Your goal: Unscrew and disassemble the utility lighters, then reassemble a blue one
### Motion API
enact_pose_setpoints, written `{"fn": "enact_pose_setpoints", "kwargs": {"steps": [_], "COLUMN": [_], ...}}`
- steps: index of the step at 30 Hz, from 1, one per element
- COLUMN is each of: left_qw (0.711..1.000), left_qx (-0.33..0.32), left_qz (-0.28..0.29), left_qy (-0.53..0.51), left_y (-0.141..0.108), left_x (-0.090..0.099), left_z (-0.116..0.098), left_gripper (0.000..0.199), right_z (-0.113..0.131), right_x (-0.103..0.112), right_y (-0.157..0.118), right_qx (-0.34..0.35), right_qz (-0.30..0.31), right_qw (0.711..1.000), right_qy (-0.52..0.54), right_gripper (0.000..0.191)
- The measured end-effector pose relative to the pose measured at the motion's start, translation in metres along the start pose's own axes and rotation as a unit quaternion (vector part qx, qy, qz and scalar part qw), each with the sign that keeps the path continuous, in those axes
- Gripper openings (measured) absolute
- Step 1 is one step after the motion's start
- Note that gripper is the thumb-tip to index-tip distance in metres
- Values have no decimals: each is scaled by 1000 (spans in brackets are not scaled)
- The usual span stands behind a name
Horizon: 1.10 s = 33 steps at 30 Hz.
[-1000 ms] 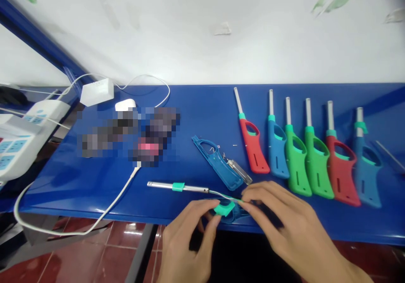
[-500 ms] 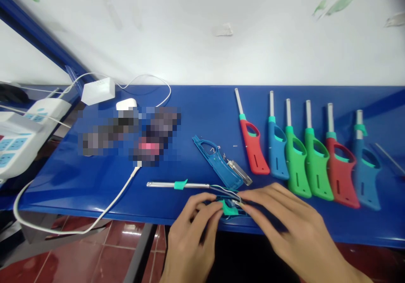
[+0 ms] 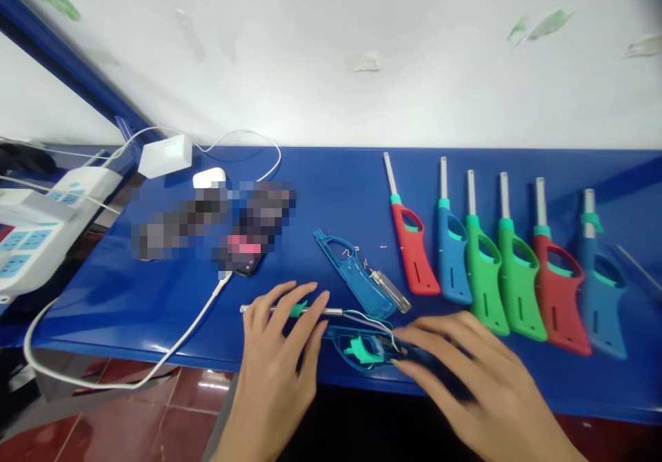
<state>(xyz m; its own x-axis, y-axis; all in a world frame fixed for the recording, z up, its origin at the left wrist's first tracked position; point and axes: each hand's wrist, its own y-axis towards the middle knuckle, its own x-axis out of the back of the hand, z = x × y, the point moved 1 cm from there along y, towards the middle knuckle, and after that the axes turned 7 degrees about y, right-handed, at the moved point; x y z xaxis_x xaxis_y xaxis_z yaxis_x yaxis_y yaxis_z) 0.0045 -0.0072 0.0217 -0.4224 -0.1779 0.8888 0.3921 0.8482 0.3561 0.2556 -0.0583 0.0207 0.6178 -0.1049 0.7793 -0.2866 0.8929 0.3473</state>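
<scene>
A blue half shell (image 3: 338,358) with a green trigger piece (image 3: 363,350) in it lies at the table's front edge. My right hand (image 3: 465,365) grips its right end, fingers closed round it. Wires run from there to a metal tube (image 3: 328,312) with a green collar. Over this tube rests my left hand (image 3: 282,352), fingers spread; whether they grip the tube cannot be seen. Behind lies another blue half shell (image 3: 356,279), beside a clear fuel tank (image 3: 392,291) and several small screws (image 3: 356,249).
Several red, blue and green lighters (image 3: 416,262) stretch in a row across the right. A blurred phone (image 3: 258,231), a white cable (image 3: 201,320), a white box (image 3: 165,156) and a power strip (image 3: 31,248) are on the left.
My left hand has let go of the blue shell and moved left over the metal tube, its fingers now spread. More of the shell and trigger piece shows. My right hand remains at the shell.
</scene>
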Motion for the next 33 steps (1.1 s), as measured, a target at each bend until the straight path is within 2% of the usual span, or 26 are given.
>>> {"fn": "enact_pose_setpoints", "kwargs": {"steps": [4,8,18,33], "left_qw": [999,998,993,995], "left_qx": [-19,-16,-18,-39], "left_qz": [14,11,27,39], "left_qy": [-37,-66,-110,-87], "left_y": [1,0,-14,-8], "left_x": [-3,-3,8,10], "left_z": [7,7,10,16], "left_gripper": [27,23,37,45], "right_z": [1,0,-3,-10], "right_x": [-3,-4,-7,-11], "right_y": [2,2,-4,-11], "right_qx": [3,-3,4,3], "right_qz": [2,1,-5,19], "right_qw": [1000,1000,1000,1000], "right_qy": [18,23,12,13], "right_gripper": [20,19,17,24]}}
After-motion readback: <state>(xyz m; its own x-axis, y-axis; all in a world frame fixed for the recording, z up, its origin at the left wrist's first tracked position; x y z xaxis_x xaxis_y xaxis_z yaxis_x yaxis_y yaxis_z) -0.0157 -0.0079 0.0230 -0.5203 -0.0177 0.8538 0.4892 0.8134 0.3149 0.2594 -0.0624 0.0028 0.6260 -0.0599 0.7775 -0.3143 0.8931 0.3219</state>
